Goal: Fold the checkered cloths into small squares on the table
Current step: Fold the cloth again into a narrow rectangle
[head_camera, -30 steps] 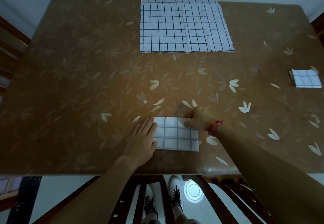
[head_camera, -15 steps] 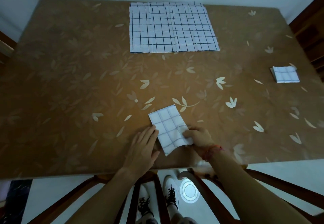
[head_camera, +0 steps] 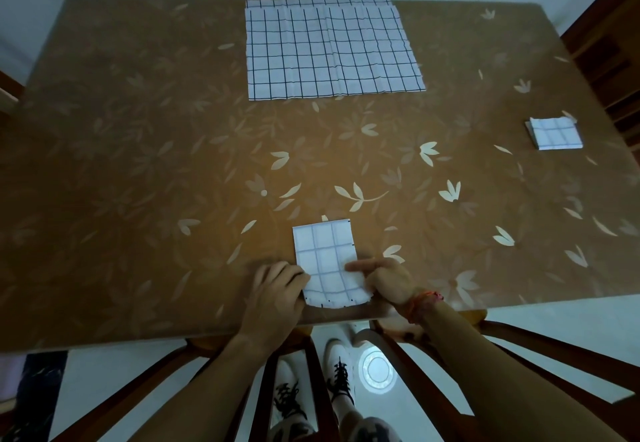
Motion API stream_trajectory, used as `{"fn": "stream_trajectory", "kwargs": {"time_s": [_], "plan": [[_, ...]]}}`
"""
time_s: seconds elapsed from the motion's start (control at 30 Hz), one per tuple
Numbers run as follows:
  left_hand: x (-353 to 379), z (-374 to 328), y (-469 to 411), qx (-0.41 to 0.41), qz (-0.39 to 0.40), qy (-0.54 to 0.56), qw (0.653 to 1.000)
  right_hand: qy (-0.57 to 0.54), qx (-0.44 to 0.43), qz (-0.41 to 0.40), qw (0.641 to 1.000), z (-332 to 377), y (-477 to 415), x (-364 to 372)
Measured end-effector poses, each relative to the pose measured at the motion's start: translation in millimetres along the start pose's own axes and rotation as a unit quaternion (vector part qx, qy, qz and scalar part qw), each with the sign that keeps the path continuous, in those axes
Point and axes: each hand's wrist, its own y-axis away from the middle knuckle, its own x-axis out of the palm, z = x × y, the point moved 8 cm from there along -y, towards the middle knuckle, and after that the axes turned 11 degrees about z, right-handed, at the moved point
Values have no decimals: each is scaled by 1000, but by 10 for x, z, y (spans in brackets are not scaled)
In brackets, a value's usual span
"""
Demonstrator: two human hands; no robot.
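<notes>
Hands: left hand and right hand pinch near corners of white checkered folded cloth rectangle | long axis points away | both hands equally close

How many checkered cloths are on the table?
3: a large white checkered cloth at the far edge, a small folded checkered square at right, a folded rectangle held by left hand and right hand. Others may hide underneath.

Three checkered cloths, two hands, one table
</notes>
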Motion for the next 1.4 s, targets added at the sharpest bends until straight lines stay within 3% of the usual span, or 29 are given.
{"fn": "stream_trajectory", "kwargs": {"time_s": [0.13, 0.3, 0.47, 0.63, 0.7, 0.83, 0.97, 1.03, 1.13, 1.2, 1.3, 1.4], "plan": [[15, 109, 3, -47, 7, 49, 998, 63, -13, 18, 998, 54, 51, -20], [-69, 207, -82, -110, -2, 126, 986, 170, -53, -23, 984, 181, 113, -74], [-143, 279, -198, -140, -1, 158, 977, 154, -40, -94, 983, 237, 101, -209], [-37, 444, -286, -180, 13, 201, 963, 205, -110, -141, 962, 458, -2, -210], [-48, 471, -308, -181, 8, 183, 966, 212, -110, -169, 956, 486, -53, -263], [-218, 321, -343, -118, -23, 44, 992, 212, -94, -175, 957, 489, -173, -271], [-90, 202, -396, -36, 31, -48, 998, 225, -103, -180, 952, 492, -225, -276], [2, 230, -417, -34, 67, -76, 994, 236, -107, -189, 947, 495, -225, -275], [71, 299, -434, -50, 102, -75, 991, 289, -135, -248, 915, 568, -163, -273], [101, 315, -442, -45, 114, -79, 989, 341, -203, -279, 875, 712, -97, -169], [140, 337, -464, -42, 121, -84, 988, 426, -307, -263, 809, 911, -35, 169], [169, 346, -469, -44, 127, -89, 987, 503, -327, -211, 772, 931, -126, 517]]}}
